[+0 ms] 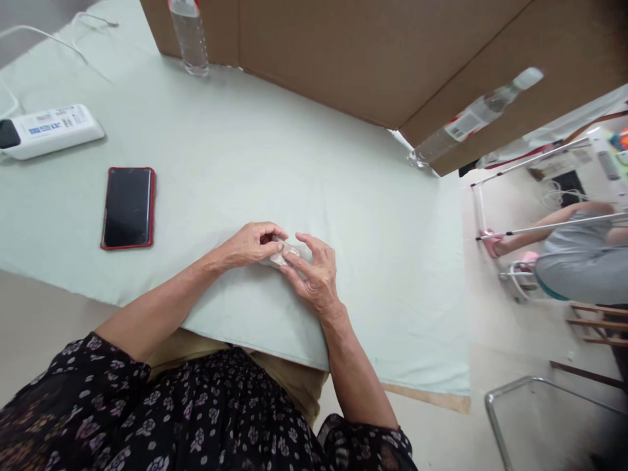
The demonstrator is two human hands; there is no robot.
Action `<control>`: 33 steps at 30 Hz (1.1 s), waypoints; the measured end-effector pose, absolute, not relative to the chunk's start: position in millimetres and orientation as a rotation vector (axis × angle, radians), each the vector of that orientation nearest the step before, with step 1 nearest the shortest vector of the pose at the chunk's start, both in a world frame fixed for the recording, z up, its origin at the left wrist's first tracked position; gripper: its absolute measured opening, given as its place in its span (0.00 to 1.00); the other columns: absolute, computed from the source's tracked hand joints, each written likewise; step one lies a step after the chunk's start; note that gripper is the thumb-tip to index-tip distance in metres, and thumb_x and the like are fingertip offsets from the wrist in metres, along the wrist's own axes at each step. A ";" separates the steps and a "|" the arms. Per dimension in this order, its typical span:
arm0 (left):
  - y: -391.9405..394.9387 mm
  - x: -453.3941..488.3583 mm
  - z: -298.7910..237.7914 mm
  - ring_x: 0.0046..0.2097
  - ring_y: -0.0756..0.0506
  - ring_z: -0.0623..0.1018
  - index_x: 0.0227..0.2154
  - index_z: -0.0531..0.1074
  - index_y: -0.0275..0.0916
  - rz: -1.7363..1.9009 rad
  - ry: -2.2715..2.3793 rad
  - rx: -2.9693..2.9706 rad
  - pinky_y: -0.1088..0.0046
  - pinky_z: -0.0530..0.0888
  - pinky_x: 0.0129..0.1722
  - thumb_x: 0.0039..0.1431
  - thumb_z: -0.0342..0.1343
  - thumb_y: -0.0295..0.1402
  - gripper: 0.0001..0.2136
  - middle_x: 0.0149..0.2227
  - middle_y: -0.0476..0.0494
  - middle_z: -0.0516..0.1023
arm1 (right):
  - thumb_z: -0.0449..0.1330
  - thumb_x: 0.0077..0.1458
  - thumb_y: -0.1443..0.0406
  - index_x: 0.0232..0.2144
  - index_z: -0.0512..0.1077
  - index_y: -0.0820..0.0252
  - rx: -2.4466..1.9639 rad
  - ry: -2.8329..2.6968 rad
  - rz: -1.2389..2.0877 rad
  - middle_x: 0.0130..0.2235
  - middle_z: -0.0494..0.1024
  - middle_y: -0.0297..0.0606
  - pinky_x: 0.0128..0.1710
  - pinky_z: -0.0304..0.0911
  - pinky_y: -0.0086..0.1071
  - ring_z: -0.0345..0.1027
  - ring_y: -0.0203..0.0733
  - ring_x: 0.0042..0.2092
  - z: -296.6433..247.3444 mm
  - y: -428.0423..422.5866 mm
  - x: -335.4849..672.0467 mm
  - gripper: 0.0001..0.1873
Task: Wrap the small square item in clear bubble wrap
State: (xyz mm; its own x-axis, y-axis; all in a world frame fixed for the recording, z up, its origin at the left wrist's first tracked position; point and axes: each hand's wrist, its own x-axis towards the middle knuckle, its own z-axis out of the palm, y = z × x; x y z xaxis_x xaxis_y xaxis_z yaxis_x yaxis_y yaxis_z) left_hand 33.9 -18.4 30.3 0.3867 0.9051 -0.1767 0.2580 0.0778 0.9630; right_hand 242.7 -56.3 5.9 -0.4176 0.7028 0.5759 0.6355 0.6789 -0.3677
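Observation:
Both my hands meet near the front edge of the table, which is covered in a pale green cloth [255, 150]. My left hand [252, 243] is curled, its fingertips pinching one end of a small clear plastic piece [284, 254]. My right hand [316, 275] holds the other end of the same piece between thumb and fingers. What the piece is, I cannot make out; most of it is hidden by my fingers.
A black phone in a red case [128, 207] lies to the left. A white power strip [52, 129] sits at the far left. Two clear water bottles [190, 36] [471, 118] stand against cardboard panels [343, 52] at the back. Another person [574, 261] sits at right.

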 end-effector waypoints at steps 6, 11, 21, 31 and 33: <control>-18.3 35.7 28.8 0.30 0.50 0.70 0.41 0.77 0.34 0.696 1.125 1.464 0.75 0.67 0.30 0.51 0.56 0.37 0.17 0.28 0.50 0.72 | 0.63 0.62 0.60 0.42 0.77 0.53 -0.990 -2.161 0.049 0.58 0.72 0.46 0.54 0.65 0.47 0.67 0.52 0.58 6.4 -56.0 238.2 0.07; -18.3 36.3 28.7 0.30 0.50 0.70 0.42 0.77 0.34 0.695 1.148 1.472 0.74 0.67 0.30 0.50 0.55 0.36 0.17 0.28 0.49 0.73 | 0.62 0.62 0.59 0.42 0.75 0.52 -0.998 -2.146 0.160 0.60 0.71 0.45 0.56 0.64 0.50 0.67 0.53 0.59 6.4 -55.0 238.9 0.07; -19.2 34.9 24.2 0.31 0.49 0.73 0.43 0.77 0.35 0.709 1.156 1.496 0.74 0.68 0.29 0.50 0.54 0.35 0.18 0.30 0.48 0.76 | 0.62 0.58 0.45 0.64 0.60 0.55 -1.099 -2.198 0.390 0.61 0.71 0.51 0.59 0.62 0.53 0.66 0.57 0.62 1.8 -50.5 251.3 0.38; -22.2 45.2 19.9 0.32 0.49 0.74 0.39 0.78 0.36 0.958 1.228 1.703 0.72 0.73 0.34 0.56 0.54 0.36 0.13 0.35 0.44 0.78 | 0.58 0.65 0.58 0.56 0.69 0.58 -1.112 -2.212 0.221 0.52 0.78 0.47 0.53 0.62 0.44 0.71 0.50 0.53 5.4 -48.3 245.4 0.20; -21.6 46.0 18.4 0.31 0.49 0.73 0.40 0.78 0.36 0.954 1.241 1.715 0.73 0.72 0.33 0.58 0.54 0.37 0.13 0.34 0.45 0.77 | 0.57 0.66 0.58 0.57 0.69 0.57 -1.142 -2.247 0.222 0.52 0.78 0.46 0.52 0.61 0.44 0.71 0.50 0.53 5.1 -47.4 245.4 0.20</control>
State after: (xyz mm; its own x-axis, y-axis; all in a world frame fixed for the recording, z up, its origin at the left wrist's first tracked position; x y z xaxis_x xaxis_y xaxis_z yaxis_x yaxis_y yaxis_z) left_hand 46.0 -21.6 18.4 0.2348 0.9646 0.1200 0.3639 -0.2017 0.9093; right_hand 245.4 -47.4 5.1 -0.4484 0.7793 0.4377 0.6788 0.6155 -0.4006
